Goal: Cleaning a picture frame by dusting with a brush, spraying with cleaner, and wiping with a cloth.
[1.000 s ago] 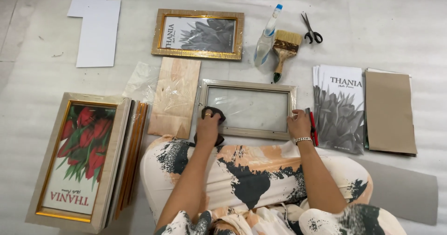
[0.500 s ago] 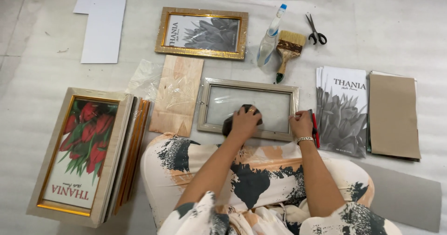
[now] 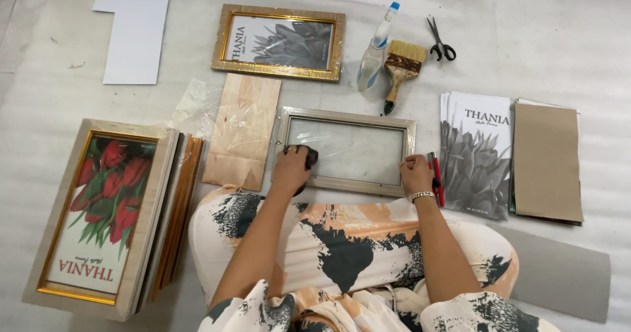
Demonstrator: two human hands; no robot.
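A pale wooden picture frame (image 3: pixel 346 118) with a glass pane lies face down on the floor in front of my knees. My left hand (image 3: pixel 292 166) presses a dark cloth (image 3: pixel 307 157) on the glass at the frame's left end. My right hand (image 3: pixel 416 173) rests on the frame's lower right corner, fingers curled on the rim, a bracelet on the wrist. A red pen (image 3: pixel 436 174) lies just right of that hand.
A wooden backing board (image 3: pixel 243 131) in plastic lies left of the frame. A stack of frames (image 3: pixel 108 213) with a red tulip print sits far left. Behind are a gold frame (image 3: pixel 279 41), spray bottle (image 3: pixel 374 48), brush (image 3: pixel 399 67), scissors (image 3: pixel 439 39). Grey prints (image 3: pixel 476 151) and brown cards (image 3: pixel 545 161) lie right.
My left hand with the cloth swept right to the middle of the glass, then back to the left end. My right hand stayed on the frame's corner.
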